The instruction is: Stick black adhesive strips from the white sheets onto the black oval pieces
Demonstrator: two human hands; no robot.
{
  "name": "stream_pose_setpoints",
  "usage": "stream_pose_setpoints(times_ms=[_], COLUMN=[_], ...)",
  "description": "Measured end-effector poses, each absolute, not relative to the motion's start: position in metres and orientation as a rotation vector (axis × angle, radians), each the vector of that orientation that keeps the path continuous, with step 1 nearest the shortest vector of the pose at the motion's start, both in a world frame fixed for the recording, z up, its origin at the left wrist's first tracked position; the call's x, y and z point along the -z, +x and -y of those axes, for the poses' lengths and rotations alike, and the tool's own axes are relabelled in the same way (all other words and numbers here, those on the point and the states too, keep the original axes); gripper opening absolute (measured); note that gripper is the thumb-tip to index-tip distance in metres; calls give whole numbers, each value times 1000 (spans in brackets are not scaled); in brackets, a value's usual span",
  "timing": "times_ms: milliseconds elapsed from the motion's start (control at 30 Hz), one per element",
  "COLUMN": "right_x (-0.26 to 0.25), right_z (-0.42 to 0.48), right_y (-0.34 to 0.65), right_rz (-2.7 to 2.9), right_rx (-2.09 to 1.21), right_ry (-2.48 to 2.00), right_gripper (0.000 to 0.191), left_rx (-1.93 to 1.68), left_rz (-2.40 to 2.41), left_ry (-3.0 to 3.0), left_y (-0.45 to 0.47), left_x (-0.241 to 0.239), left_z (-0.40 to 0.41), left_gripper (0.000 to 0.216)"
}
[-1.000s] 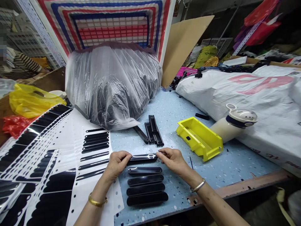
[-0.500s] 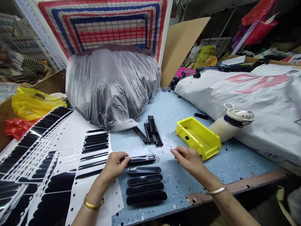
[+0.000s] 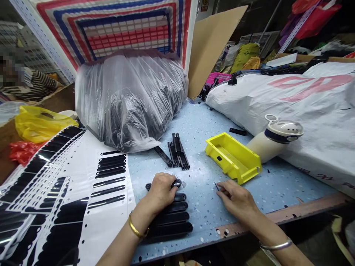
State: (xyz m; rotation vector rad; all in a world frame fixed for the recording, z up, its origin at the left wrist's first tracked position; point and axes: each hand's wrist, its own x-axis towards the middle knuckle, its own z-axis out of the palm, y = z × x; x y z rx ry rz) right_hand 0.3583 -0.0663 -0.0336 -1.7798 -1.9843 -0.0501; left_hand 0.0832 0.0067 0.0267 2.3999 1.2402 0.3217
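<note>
Several glossy black oblong plastic pieces (image 3: 177,221) lie in a column on the blue speckled table (image 3: 277,188). My left hand (image 3: 161,192) lies fingers down on the top black piece (image 3: 176,183), covering most of it. My right hand (image 3: 237,199) rests on the table to the right, its fingertips pinched on a thin dark pin-like tool (image 3: 216,186). White sticker sheets (image 3: 111,173) with black oblong stickers lie to the left of my left hand.
A yellow plastic bin (image 3: 233,157) stands just beyond my right hand, a white bottle (image 3: 273,140) beside it. Black grille strips (image 3: 177,155), a big clear bag of black parts (image 3: 130,99), a white sack (image 3: 291,99), cardboard, and a yellow bag (image 3: 39,122) surround the spot. A person in stripes sits far left.
My right hand let go of the top black piece, moved right and now pinches the thin tool. My left hand shifted from the piece's left end to lie over it.
</note>
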Motion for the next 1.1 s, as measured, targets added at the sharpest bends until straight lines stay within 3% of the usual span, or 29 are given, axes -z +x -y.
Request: stream_pose_setpoints(times_ms=[267,467,700,1100], right_x=[22,1,-30,-43], right_z=[65,61,47,28], right_y=[358,315,277,270], right_rz=[2158,2040,2114,2400], right_rx=[211,-137,-478,-413], right_ry=[-1747,-1508,-1349,-1318], right_gripper=[36,22,24,30], left_rx=[-373,-376,-335,-303], left_rz=[-1254,-1193,-1171,-1088], left_ry=[2312,2311,2320,2340], left_y=[74,75,75,73], left_x=[-17,-19,-21,-25], left_z=[-6,-7,-7,-7], left_gripper=[8,6,5,8])
